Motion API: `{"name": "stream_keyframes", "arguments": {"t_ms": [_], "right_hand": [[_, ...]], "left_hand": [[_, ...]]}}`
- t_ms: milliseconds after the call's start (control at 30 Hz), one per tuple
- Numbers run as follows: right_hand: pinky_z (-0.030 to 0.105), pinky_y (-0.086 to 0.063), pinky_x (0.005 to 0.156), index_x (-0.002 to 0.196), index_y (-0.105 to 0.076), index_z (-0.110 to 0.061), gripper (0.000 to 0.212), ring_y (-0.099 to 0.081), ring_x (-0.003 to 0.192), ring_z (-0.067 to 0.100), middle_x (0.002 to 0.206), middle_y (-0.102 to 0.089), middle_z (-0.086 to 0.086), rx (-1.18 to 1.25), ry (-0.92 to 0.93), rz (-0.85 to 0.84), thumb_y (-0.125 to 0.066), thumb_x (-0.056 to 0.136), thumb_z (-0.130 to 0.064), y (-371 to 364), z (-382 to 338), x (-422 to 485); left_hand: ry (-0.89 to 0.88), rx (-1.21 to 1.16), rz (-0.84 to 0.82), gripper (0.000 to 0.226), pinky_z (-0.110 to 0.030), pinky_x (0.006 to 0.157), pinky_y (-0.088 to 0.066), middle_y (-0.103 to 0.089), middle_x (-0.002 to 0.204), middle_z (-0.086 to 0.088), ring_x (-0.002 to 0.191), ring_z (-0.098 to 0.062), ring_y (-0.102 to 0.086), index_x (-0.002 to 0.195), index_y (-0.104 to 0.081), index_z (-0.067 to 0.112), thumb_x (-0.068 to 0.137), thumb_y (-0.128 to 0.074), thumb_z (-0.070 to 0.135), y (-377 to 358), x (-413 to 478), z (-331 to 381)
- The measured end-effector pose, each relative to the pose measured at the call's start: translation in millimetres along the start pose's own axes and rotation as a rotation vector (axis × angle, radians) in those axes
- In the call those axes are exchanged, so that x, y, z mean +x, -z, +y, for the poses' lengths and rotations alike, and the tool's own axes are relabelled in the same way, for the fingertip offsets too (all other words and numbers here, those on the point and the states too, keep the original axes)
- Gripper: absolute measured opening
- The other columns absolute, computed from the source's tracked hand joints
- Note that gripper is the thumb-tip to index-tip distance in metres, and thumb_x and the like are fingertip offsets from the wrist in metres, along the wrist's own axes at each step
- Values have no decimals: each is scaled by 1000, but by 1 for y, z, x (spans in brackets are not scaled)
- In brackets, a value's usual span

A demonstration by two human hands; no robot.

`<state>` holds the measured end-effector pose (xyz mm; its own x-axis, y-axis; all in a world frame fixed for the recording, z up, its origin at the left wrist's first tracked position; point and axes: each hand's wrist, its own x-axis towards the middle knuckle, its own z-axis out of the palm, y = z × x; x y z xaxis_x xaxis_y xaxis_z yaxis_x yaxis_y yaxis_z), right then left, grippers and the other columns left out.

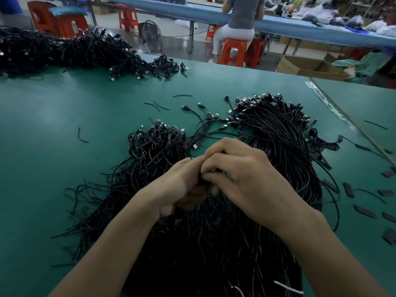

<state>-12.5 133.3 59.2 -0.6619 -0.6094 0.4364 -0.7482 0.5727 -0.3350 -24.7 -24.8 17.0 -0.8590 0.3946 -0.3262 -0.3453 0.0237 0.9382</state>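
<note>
Both hands meet over a heap of black USB cables (278,133) on a green table (64,116). My left hand (182,185) has its fingers curled round a thin black cable. My right hand (242,174) lies against it with fingers bent, pinching the same black cable (203,175) between the two hands. A smaller tangled bunch of cables (158,142) lies just left of the hands. What sits inside the palms is hidden.
A long pile of black cables (64,50) runs along the table's far left. Short black sleeves (348,189) lie scattered at the right. Beyond the table a person (240,24) sits on an orange stool (232,51); cardboard boxes (310,67) stand on the floor.
</note>
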Motion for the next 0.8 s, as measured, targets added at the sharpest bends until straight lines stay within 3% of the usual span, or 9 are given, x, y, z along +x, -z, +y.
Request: {"name": "stream_keyframes", "arguments": {"t_ms": [100,200,267,333,367,400,533,667,800], "right_hand": [[23,-49,76,85,-70,-14,5,-63,77,9,94,-57,-11,89,-126,-27,-69,90,-12,2,6,1],[21,-48,71,83,-70,-16,9,-62,68,8,92,-55,-15,136,-164,-92,-69,90,-12,4,10,1],[22,-49,72,84,-69,-18,8,-60,76,6,94,-55,-15,143,-169,-116,-67,92,-15,6,10,1],[19,-46,77,86,-66,-23,9,-58,86,5,96,-54,-16,123,-161,-129,-64,93,-18,8,9,1],[16,-45,76,86,-65,-25,10,-57,86,6,96,-54,-17,126,-160,-137,-64,94,-18,9,8,1],[15,-44,76,86,-64,-26,11,-57,86,6,96,-53,-17,125,-157,-145,-64,94,-18,9,7,1],[15,-41,81,97,-65,-26,5,-52,92,1,99,-54,-16,68,-117,-153,-66,93,-24,13,4,0],[18,-39,89,118,-63,-29,28,-49,101,2,104,-55,-14,20,-128,-238,-68,91,-32,17,4,1],[28,-46,88,110,-70,-28,21,-54,98,5,101,-59,-11,39,-140,-227,-70,89,-29,20,3,0]], "left_hand": [[60,-136,-177,54,-9,33,-19,-24,43,5,28,-7,-20,57,-62,14,89,-32,45,1,0,-2],[62,-202,-326,46,-9,33,-19,-24,46,6,29,-6,-20,67,-65,11,69,-44,52,4,1,-3],[36,-235,-401,41,-8,34,-19,-26,50,6,31,-3,-21,76,-66,11,77,-48,48,8,-2,-5],[-42,-188,-443,19,-8,36,-19,-33,54,6,33,0,-26,80,-68,18,77,-63,35,10,-5,-4],[-86,-131,-435,8,-9,36,-20,-36,56,4,35,-1,-28,80,-68,22,73,-71,26,10,-7,-3],[-117,-68,-418,13,-11,36,-21,-38,58,1,36,-2,-29,78,-67,25,70,-75,19,11,-8,-3],[-129,30,-405,16,-12,37,-23,-35,55,2,37,-5,-27,75,-61,23,79,-71,11,10,-9,-1],[-84,78,-374,29,-13,38,-22,-32,51,5,37,-6,-23,66,-55,26,85,-63,5,9,-6,-1],[-32,135,-335,27,-14,38,-20,-29,52,2,38,-8,-22,64,-50,20,84,-63,8,6,-5,-2]]}}
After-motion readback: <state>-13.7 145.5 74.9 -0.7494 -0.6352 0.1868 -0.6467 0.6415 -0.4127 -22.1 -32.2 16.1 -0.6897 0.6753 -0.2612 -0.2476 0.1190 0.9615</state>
